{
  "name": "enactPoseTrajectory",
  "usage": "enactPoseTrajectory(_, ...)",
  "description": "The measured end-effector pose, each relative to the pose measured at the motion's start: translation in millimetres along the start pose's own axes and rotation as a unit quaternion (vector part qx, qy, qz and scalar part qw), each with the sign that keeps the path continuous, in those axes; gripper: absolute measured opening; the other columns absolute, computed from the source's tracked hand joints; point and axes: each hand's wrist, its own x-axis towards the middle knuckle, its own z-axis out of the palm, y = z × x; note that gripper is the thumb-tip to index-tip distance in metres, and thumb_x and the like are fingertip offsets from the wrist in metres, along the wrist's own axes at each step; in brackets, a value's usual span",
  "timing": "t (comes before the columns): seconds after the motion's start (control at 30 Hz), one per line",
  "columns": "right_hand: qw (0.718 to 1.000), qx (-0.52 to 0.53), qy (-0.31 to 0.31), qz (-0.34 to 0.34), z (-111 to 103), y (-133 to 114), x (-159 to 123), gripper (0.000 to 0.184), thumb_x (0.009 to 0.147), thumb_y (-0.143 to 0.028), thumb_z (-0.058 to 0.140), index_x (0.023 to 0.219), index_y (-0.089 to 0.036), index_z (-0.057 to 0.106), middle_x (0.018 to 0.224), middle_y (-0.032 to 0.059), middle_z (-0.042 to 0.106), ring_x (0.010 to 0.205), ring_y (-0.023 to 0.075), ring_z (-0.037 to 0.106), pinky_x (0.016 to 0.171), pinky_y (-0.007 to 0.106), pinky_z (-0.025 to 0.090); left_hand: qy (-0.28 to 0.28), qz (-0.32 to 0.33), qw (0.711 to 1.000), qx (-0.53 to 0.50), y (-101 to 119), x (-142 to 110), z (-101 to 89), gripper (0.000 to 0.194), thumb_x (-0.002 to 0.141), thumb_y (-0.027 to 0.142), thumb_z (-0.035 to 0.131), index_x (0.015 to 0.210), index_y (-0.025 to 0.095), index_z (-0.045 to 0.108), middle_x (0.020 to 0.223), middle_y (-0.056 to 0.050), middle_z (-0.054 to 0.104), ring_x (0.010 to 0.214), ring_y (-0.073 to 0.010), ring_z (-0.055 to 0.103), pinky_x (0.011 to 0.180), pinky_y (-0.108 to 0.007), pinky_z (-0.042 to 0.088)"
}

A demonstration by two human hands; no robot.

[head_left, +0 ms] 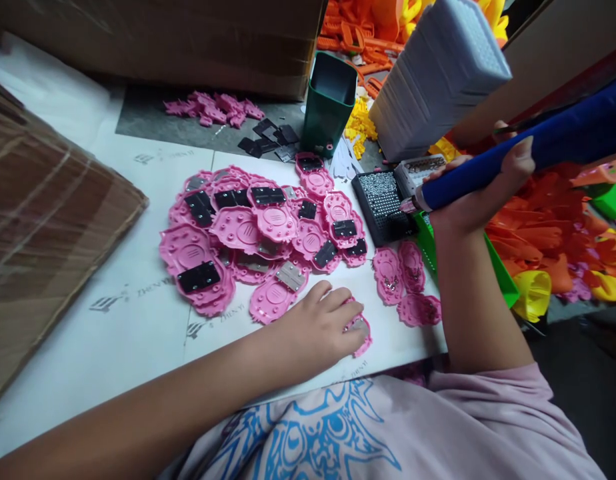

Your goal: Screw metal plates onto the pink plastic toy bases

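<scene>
My left hand [321, 327] lies over a pink plastic shell [367, 341] near the table's front edge, its fingers bent around it and covering most of it. A grey plate shows on that shell between the fingers. My right hand [481, 193] is wrapped around a blue electric screwdriver [503, 160], held slanting down to the left. Its tip is at the black screw tray [381, 207], whose holes hold rows of small screws; whether the tip touches one I cannot tell. To the left, pink shells [238, 227] with black or grey plates lie heaped.
Several pink shells [388, 273] lie right of my left hand. A green bin [325, 100], black plates [271, 139] and stacked white sheets [433, 80] stand at the back. A bright green tray [503, 277] sits under my right forearm. Cardboard boxes [53, 227] border the left and back.
</scene>
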Motion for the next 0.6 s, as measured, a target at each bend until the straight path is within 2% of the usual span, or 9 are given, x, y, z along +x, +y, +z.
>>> enactPoseTrajectory(0.1,0.999,-0.011,-0.041,0.027,-0.8,-6.3,-3.4,0.032,0.076,-0.051,0.047,0.097,-0.028,0.051,0.059,-0.0037,0.054,0.051,0.0118,0.053,0.049,0.029,0.046,0.009,-0.027,1.000,-0.006,0.5,0.2,1.7,0.014,0.089,0.021,0.054,0.101,0.022,0.061,0.099,-0.008,0.062,0.096,-0.0240,0.050,0.086,-0.042,0.035)
enactPoseTrajectory(0.27,0.999,-0.011,-0.016,0.032,3.4,-9.4,-5.7,0.038,0.067,-0.058,0.054,0.089,-0.028,0.049,0.055,-0.0046,0.052,0.051,0.0119,0.049,0.047,0.030,0.044,-0.026,-0.037,0.999,-0.029,0.3,-1.0,-2.7,0.026,0.083,0.037,0.061,0.105,0.022,0.060,0.099,-0.009,0.058,0.096,-0.0269,0.047,0.087,-0.046,0.034)
enactPoseTrajectory(0.4,0.998,-0.014,-0.021,0.052,2.5,-5.4,-4.0,0.038,0.064,-0.062,0.055,0.087,-0.033,0.049,0.056,-0.0052,0.053,0.053,0.0111,0.047,0.048,0.031,0.045,-0.052,-0.032,0.997,-0.039,-0.5,-1.6,-7.7,0.030,0.082,0.033,0.060,0.109,0.022,0.058,0.105,-0.010,0.057,0.098,-0.0280,0.047,0.088,-0.048,0.033)
enactPoseTrajectory(0.5,0.999,-0.013,-0.018,0.046,4.8,-10.7,-1.9,0.036,0.073,-0.061,0.047,0.091,-0.029,0.047,0.055,-0.0058,0.051,0.050,0.0104,0.049,0.046,0.028,0.044,-0.047,-0.022,0.998,-0.039,-1.3,-1.4,-7.2,0.028,0.082,0.032,0.058,0.108,0.021,0.058,0.113,-0.012,0.057,0.107,-0.0302,0.045,0.090,-0.049,0.031)
enactPoseTrajectory(0.6,0.998,0.033,0.052,-0.017,10.0,-30.4,-2.5,0.036,0.089,-0.054,0.022,0.092,-0.024,0.042,0.062,-0.0063,0.051,0.042,0.0071,0.047,0.040,0.022,0.038,-0.026,-0.010,0.999,-0.025,-2.7,-0.8,-4.2,0.023,0.086,0.032,0.056,0.106,0.021,0.058,0.112,-0.011,0.059,0.110,-0.0301,0.045,0.092,-0.049,0.031)
